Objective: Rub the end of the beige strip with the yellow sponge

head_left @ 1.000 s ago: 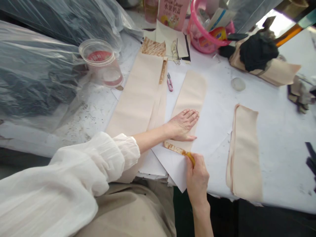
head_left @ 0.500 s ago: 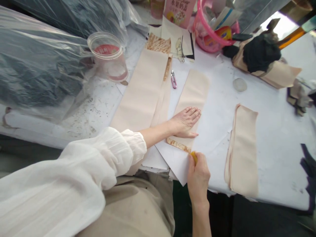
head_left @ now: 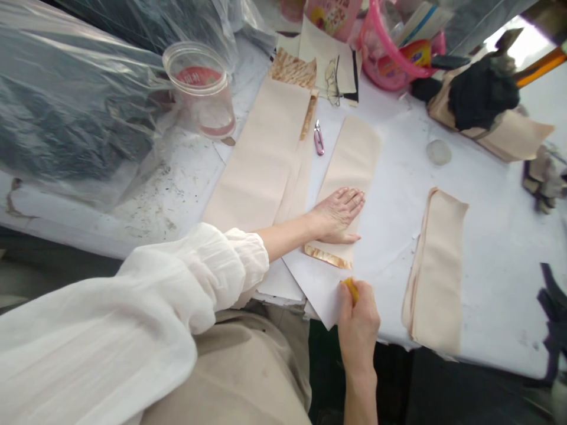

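My left hand [head_left: 335,215] lies flat on a beige strip of material [head_left: 354,147], fingers stretched out, pressing on its near half. Along the strip's near end runs a shiny brownish band [head_left: 328,256] that looks wet. My right hand [head_left: 361,313] is closed around a small yellow sponge-like piece [head_left: 351,290], just below that end and apart from it. The fingers hide most of the yellow piece. Beneath the strip's near end is a white sheet [head_left: 316,295] with one corner at the table edge.
Left of the strip are longer beige pieces [head_left: 261,147] with brown-smeared ends. Pink thread snips [head_left: 318,139] lie between. A folded beige stack [head_left: 440,271] is at right. Behind stand a clear tub [head_left: 199,88], a pink basket [head_left: 376,53] and glasses [head_left: 332,82]. Plastic-wrapped bundles [head_left: 75,106] fill the left.
My right hand with the yellow piece has moved off the strip's end, slightly toward me. My left hand stays flat on the strip. The whole view has shifted slightly.
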### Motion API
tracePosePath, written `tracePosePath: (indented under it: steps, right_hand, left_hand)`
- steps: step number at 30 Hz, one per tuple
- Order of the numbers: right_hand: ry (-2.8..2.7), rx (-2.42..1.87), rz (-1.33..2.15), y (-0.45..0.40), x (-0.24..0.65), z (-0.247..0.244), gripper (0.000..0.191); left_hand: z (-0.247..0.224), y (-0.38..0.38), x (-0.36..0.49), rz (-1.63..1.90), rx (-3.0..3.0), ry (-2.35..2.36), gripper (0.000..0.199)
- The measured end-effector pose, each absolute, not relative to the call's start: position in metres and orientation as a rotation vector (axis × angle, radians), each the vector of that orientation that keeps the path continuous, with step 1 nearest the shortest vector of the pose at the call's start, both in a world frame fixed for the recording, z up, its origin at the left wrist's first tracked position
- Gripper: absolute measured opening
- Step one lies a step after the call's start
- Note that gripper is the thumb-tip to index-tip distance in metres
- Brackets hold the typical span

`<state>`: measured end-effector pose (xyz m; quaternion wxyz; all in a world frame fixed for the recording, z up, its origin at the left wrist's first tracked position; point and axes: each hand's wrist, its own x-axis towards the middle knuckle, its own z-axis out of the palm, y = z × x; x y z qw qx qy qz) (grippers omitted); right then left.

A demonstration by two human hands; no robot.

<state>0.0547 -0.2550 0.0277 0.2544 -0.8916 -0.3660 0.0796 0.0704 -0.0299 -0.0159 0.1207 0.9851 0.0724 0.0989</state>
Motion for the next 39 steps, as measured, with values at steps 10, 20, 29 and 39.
tracePosePath:
  steps: [10, 20, 29, 39]
  right_hand:
    - [-1.060, -2.458, 0.047, -0.207, 0.072, 0.021, 0.030]
    - [-0.861, -2.464, 0.030, -0.238, 0.063, 0.048, 0.026]
    - [-0.993, -2.475, 0.138, -0.243, 0.052, 0.025, 0.026]
    - [-0.959, -2.462, 0.016, -0.205, 0.078, 0.031, 0.027]
  left_hand:
    - [-0.016, -0.030, 0.072, 0.277, 2.869, 0.222, 0.093]
    - [-0.014, -0.039, 0.069, 0.282, 2.839, 0.204, 0.092]
    - [-0.014, -0.038, 0.071, 0.292, 2.842, 0.237, 0.093]
    - [-0.018, -0.039, 0.072, 0.307, 2.851, 0.261, 0.092]
